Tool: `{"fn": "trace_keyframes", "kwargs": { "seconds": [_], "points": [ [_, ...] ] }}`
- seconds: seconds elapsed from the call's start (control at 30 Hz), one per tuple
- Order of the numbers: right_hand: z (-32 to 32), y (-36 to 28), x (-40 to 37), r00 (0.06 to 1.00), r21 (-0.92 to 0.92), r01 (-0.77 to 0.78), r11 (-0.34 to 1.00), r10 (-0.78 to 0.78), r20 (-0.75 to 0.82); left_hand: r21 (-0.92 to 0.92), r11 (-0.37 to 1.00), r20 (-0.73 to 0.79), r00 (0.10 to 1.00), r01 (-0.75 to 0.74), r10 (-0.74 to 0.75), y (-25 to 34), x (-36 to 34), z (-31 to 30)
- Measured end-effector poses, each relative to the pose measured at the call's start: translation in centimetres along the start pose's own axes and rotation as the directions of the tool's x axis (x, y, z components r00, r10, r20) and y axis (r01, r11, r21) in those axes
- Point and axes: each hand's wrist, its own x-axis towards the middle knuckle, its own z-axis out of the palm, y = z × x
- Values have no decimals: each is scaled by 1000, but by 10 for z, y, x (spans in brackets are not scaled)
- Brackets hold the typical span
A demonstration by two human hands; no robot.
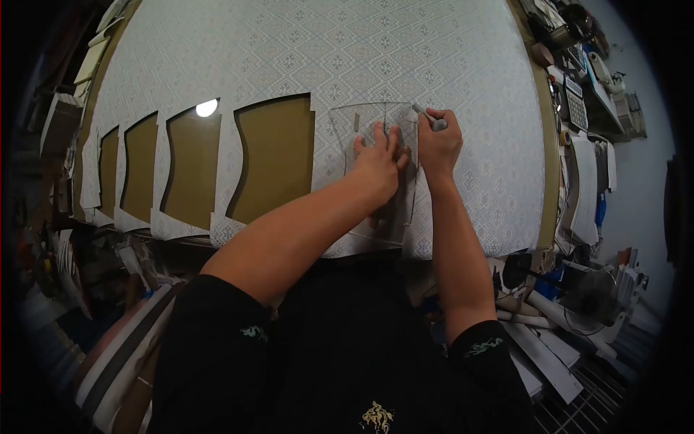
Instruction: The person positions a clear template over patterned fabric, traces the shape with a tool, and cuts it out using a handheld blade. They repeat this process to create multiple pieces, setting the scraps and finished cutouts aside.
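A clear plastic template [361, 116] lies flat on white patterned fabric [376, 50] spread over a table. My left hand [377, 160] presses down on the template with fingers spread. My right hand [438, 147] grips a silver pen [426, 116] at the template's upper right corner, its tip on the fabric beside the template's edge.
Left of the template, several curved shapes are cut out of the fabric, showing the brown table [278, 155] beneath. A calculator [576, 105] and clutter sit on a shelf at right. A fan [589, 293] stands at lower right, and stacked materials [123, 354] lie at lower left.
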Motion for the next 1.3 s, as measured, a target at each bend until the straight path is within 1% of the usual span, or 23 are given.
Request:
{"fn": "trace_keyframes", "kwargs": {
  "seconds": [0.03,0.17,0.23,0.37,0.47,0.53,0.57,0.63,0.67,0.7,0.73,0.77,0.8,0.83,0.9,0.93,1.0,1.03,1.07,1.13,1.17,1.23,1.3],
  "points": [
    [1,-1,3,999,-11,-34,999,34,24,-19,1000,11,1000,1,-1,0,1,-1],
    [4,1,5,999,-34,-34,999,35,27,-11,1000,7,1000,0,0,1,3,5],
    [4,6,5,999,-7,27,1000,-26,32,-19,1000,-87,996,19,-21,1,10,18],
    [0,11,8,997,10,53,999,-54,59,-10,1000,-71,997,26,-27,2,5,13],
    [-5,18,16,992,20,76,997,-78,102,-39,999,-52,998,17,-19,-1,0,6],
    [-13,21,26,977,32,83,996,-87,197,-39,999,-82,996,20,-23,0,-3,5],
    [-19,25,37,974,46,86,995,-93,206,-37,999,-78,996,37,-40,0,-3,9],
    [-30,33,69,865,131,-8,991,-59,498,4,1000,-147,989,25,-24,-1,-3,15],
    [-33,35,88,807,174,58,983,-149,571,6,999,-137,990,48,-47,-1,-5,13],
    [-34,35,108,798,196,55,979,-161,581,-3,1000,-83,996,28,-28,-2,-13,-2],
    [-34,32,128,676,189,55,980,-176,715,-18,1000,-28,1000,9,-9,-1,-17,-11],
    [-32,31,146,529,184,59,981,-187,828,-19,999,-11,999,37,-37,0,-15,-10],
    [-33,17,159,440,126,57,990,-138,888,-15,999,-19,999,40,-41,1,-14,-8],
    [-27,16,167,416,146,46,988,-152,896,-13,999,-25,999,43,-43,2,-12,-7],
    [-8,16,177,309,201,173,964,-247,919,1,998,-3,998,70,-70,3,-8,-6],
    [5,10,173,279,221,160,962,-259,925,16,998,-1,998,65,-65,5,-8,-5],
    [27,-7,160,216,367,166,915,-397,892,28,997,38,997,71,-72,9,-9,-9],
    [39,-12,156,213,416,226,881,-462,861,55,996,46,997,65,-68,8,-8,-14],
    [43,-18,158,204,435,227,871,-480,854,63,994,50,995,86,-89,9,-6,-14],
    [48,-30,160,135,397,362,844,-468,873,104,987,-14,993,122,-121,16,-2,0],
    [48,-33,159,120,411,366,835,-480,869,103,985,-15,990,142,-141,23,1,7],
    [46,-31,157,166,368,388,845,-457,874,34,963,-30,964,266,-265,37,9,11],
    [45,-28,156,139,371,387,844,-451,882,29,958,-35,958,285,-284,41,11,13]
  ]
}}
